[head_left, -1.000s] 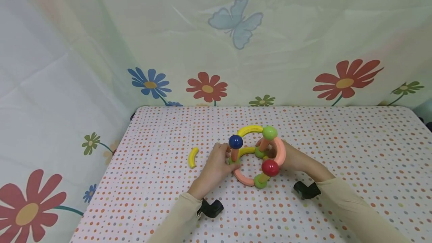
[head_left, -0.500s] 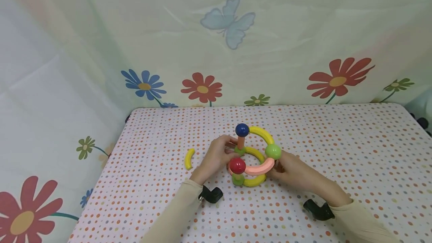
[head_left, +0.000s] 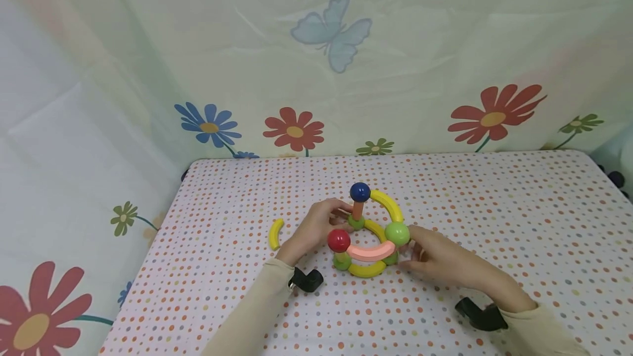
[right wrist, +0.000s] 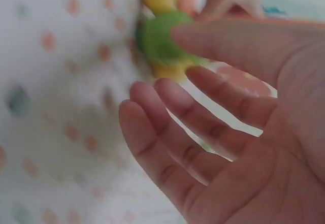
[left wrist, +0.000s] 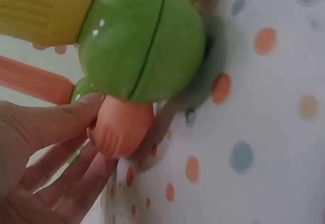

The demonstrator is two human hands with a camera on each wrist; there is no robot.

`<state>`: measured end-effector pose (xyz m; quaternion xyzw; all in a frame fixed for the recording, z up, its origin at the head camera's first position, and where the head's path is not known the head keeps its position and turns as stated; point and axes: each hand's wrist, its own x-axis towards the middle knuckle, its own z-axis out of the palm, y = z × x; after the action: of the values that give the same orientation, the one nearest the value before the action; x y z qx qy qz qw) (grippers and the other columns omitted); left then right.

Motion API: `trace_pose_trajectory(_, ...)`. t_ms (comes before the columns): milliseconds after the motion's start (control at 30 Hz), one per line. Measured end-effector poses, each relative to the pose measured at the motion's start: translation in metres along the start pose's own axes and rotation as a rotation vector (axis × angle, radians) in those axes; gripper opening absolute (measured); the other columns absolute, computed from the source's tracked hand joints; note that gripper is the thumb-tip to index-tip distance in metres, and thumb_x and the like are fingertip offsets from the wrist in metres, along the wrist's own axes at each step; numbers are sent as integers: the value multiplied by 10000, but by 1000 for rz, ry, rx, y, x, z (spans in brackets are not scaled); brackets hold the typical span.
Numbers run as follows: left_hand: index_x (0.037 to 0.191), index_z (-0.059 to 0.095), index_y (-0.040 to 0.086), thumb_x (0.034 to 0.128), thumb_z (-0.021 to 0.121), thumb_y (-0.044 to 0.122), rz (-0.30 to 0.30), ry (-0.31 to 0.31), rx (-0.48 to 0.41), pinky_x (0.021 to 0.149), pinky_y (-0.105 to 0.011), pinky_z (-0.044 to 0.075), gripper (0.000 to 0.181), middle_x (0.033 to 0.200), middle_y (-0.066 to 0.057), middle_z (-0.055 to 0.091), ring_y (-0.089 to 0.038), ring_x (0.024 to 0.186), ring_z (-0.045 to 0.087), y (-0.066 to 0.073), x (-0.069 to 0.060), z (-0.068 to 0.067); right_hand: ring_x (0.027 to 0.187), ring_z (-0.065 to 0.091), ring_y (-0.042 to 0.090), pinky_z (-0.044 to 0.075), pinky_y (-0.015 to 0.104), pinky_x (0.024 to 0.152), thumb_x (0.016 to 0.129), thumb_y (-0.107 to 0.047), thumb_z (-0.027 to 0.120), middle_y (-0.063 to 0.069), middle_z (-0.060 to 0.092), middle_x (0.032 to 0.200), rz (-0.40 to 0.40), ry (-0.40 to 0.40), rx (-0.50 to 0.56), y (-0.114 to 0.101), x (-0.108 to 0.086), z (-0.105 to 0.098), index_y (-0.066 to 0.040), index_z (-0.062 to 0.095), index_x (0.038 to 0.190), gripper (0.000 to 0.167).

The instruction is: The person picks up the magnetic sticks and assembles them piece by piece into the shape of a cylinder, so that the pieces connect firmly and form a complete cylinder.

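Note:
A ball-and-stick toy structure stands mid-table: green balls (left wrist: 142,41), a red ball (head_left: 338,240) and a blue ball (head_left: 360,192) join curved yellow sticks (head_left: 366,270), a salmon curved stick (head_left: 371,252) and short uprights. My left hand (head_left: 318,227) is at its left side. In the left wrist view its thumb and fingers pinch a salmon stick (left wrist: 124,125) of the lower ring. At the right side my right hand (head_left: 445,257) has loosely bent, spread fingers and holds nothing. Its thumb overlaps a green ball (right wrist: 162,38) in the right wrist view; contact is unclear.
A loose yellow curved stick (head_left: 276,234) lies left of my left hand. The table (head_left: 494,191) has a dotted cloth, and a flowered curtain (head_left: 420,59) hangs behind it. Each wrist wears a black camera mount (head_left: 481,313).
The structure has turned clockwise, its red ball swinging left and its upper green ball coming nearer. My right hand has drawn off to the right and loosened; the left stays at the structure.

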<state>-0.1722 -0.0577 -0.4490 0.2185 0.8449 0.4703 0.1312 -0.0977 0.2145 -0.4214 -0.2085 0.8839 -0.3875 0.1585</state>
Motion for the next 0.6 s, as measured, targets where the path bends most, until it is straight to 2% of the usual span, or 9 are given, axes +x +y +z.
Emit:
trace_pose_trajectory(100,1293,699,84,914,817,73,15,21,13,949,-328,565,397,1243,-85,672,-232,1126,679,0,-6,-7,836,599,124,545,278,660,924,-9,753,55,657,1047,-5,17,-65,-3,0,-23,-13,643,1154,255)
trace_pose_trajectory(167,1313,693,89,923,809,79,27,47,43,939,-334,573,408,1255,-99,641,-241,1133,669,0,-12,-14,879,606,139,551,282,693,938,26,716,66,673,1075,-25,61,-110,-8,1,-39,-5,661,1150,221)
trace_pose_trajectory(267,1326,681,63,945,779,67,41,127,136,933,-367,578,393,1269,-133,615,-269,1140,649,3,-22,-28,924,619,167,549,285,758,976,-4,697,75,690,1116,-71,159,-157,-21,7,-60,-20,681,1163,189)
trace_pose_trajectory(333,1327,672,48,959,753,55,17,202,218,929,-397,567,376,1265,-151,609,-283,1133,629,3,-30,-38,961,628,187,546,299,809,987,-36,704,76,690,1153,-114,216,-161,-33,13,-70,-41,684,1177,192)
trace_pose_trajectory(400,1337,650,28,968,744,75,-47,274,294,923,-432,544,384,1257,-174,597,-306,1130,599,4,-39,-48,1007,640,212,548,334,858,988,-85,726,68,681,1194,-169,242,-159,-45,21,-76,-67,679,1206,223)
trace_pose_trajectory(467,1354,618,5,970,750,115,-145,315,361,910,-462,519,421,1240,-196,583,-334,1125,565,3,-49,-56,1049,642,222,545,389,885,973,-123,758,52,673,1219,-226,235,-155,-55,30,-78,-91,678,1235,276)
trace_pose_trajectory(533,1369,582,-26,965,765,154,-249,318,414,899,-479,509,479,1219,-217,568,-357,1114,544,1,-57,-62,1085,636,221,541,438,891,952,-148,788,34,664,1235,-261,203,-158,-64,38,-78,-110,678,1267,335)
trace_pose_trajectory(600,1376,559,-52,957,775,174,-336,296,445,882,-479,513,523,1210,-233,563,-360,1086,542,-2,-63,-65,1103,635,214,539,468,895,931,-167,815,15,665,1238,-277,170,-161,-70,45,-77,-122,681,1288,384)
